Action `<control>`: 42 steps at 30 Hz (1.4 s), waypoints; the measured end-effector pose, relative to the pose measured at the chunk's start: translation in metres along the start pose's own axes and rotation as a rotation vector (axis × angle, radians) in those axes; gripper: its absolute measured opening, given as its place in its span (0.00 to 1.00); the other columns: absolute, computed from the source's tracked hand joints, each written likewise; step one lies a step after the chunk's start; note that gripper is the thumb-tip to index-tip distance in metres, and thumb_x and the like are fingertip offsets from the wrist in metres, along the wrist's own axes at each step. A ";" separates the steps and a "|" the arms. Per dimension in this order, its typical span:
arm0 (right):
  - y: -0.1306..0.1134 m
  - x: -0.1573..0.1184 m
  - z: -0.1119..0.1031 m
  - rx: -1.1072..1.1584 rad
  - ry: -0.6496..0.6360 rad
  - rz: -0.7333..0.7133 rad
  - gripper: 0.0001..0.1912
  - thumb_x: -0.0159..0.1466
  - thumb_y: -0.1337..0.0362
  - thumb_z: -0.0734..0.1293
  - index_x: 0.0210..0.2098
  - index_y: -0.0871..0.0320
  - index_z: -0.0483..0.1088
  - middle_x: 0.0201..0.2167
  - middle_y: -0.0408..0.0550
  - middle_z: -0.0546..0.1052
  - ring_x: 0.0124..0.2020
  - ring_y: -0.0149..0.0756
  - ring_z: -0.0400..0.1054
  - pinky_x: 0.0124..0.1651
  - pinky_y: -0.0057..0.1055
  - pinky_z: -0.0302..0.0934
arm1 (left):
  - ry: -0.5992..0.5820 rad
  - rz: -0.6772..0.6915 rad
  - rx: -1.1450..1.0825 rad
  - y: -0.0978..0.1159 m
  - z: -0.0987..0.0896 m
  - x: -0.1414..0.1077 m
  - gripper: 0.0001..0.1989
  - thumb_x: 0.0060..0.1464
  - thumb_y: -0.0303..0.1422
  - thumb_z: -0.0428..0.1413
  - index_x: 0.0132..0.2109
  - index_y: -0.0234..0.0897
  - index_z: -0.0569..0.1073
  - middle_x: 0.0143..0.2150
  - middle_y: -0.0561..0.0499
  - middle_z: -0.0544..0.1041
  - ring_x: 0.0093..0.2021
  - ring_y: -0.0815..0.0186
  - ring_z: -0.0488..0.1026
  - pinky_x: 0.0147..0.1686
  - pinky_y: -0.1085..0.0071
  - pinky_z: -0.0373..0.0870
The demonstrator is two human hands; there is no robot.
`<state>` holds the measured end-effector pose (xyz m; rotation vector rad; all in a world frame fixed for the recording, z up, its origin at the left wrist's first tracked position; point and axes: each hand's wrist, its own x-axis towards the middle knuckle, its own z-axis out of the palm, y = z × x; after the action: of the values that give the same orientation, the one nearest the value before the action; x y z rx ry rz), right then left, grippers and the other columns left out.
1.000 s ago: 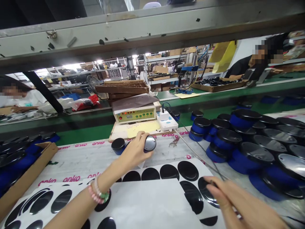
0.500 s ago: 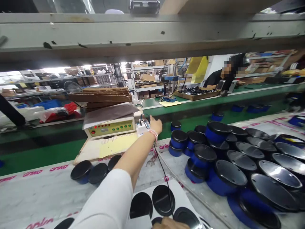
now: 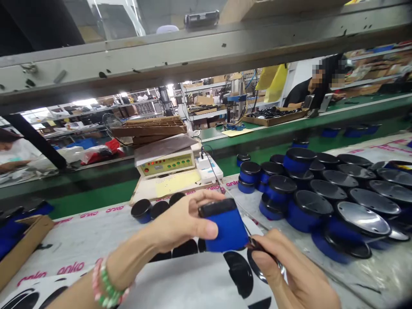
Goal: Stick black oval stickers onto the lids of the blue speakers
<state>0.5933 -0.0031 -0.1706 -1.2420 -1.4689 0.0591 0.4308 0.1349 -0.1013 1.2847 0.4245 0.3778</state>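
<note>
My left hand [image 3: 183, 221], with a beaded bracelet on its wrist, grips a blue round container with a black rim [image 3: 227, 231] tilted on its side above the bench. My right hand [image 3: 292, 266] is closed around a thin dark tool [image 3: 259, 246]. The tool's tip is at the container's lower right edge; whether it touches, I cannot tell. Its exact kind is not clear. Below the hands lies a white sheet with black round discs [image 3: 240, 272], partly covered by a plain white sheet [image 3: 180, 279].
Stacked blue-and-black containers [image 3: 309, 210] crowd the right side. Behind stand a control box [image 3: 167, 165] and a white power strip with an adapter [image 3: 210, 169], its cord running forward. A cardboard box [image 3: 25, 249] is at left. Across the green conveyor [image 3: 96, 184], a person works.
My left hand has drawn back from the power strip and now holds a blue container. My right hand has risen from the bottom edge with the thin tool. The view has tilted.
</note>
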 end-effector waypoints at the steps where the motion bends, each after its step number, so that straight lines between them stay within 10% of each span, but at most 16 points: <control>1: -0.006 0.002 0.001 -0.004 -0.028 -0.025 0.06 0.68 0.65 0.60 0.40 0.54 0.69 0.28 0.43 0.69 0.26 0.30 0.66 0.27 0.22 0.62 | -0.004 -0.004 -0.059 -0.005 0.001 -0.013 0.32 0.38 0.40 0.68 0.51 0.38 0.70 0.47 0.43 0.73 0.44 0.60 0.73 0.45 0.63 0.70; 22: -0.053 0.010 0.035 -0.068 -0.155 -0.205 0.06 0.66 0.72 0.60 0.39 0.58 0.67 0.28 0.44 0.66 0.30 0.31 0.62 0.30 0.27 0.58 | 0.239 0.125 -0.326 -0.036 0.001 -0.081 0.19 0.54 0.46 0.57 0.48 0.41 0.74 0.47 0.49 0.76 0.45 0.65 0.72 0.45 0.74 0.67; 34: -0.047 -0.002 0.038 0.015 -0.078 -0.097 0.05 0.67 0.66 0.61 0.38 0.54 0.69 0.26 0.43 0.69 0.26 0.29 0.65 0.25 0.23 0.60 | 0.093 -0.160 -0.841 -0.034 0.005 -0.076 0.34 0.60 0.53 0.42 0.47 0.23 0.73 0.37 0.40 0.77 0.30 0.63 0.77 0.32 0.74 0.73; 39: -0.036 -0.005 0.048 0.032 0.021 -0.019 0.10 0.69 0.60 0.58 0.47 0.51 0.67 0.34 0.47 0.72 0.25 0.29 0.66 0.22 0.21 0.62 | 0.205 -0.145 -0.680 -0.033 0.008 -0.071 0.29 0.58 0.51 0.48 0.49 0.28 0.72 0.40 0.42 0.76 0.34 0.64 0.76 0.36 0.72 0.72; 42: -0.028 -0.006 0.057 -0.118 -0.024 -0.007 0.32 0.63 0.44 0.62 0.61 0.54 0.56 0.41 0.54 0.71 0.27 0.33 0.69 0.23 0.24 0.66 | 0.354 -0.046 -0.361 -0.035 0.013 -0.068 0.26 0.53 0.47 0.57 0.55 0.39 0.68 0.51 0.47 0.73 0.49 0.63 0.71 0.49 0.72 0.66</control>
<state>0.5317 0.0135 -0.1762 -1.3356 -1.5151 -0.0176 0.3800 0.0820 -0.1258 0.8554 0.6507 0.6171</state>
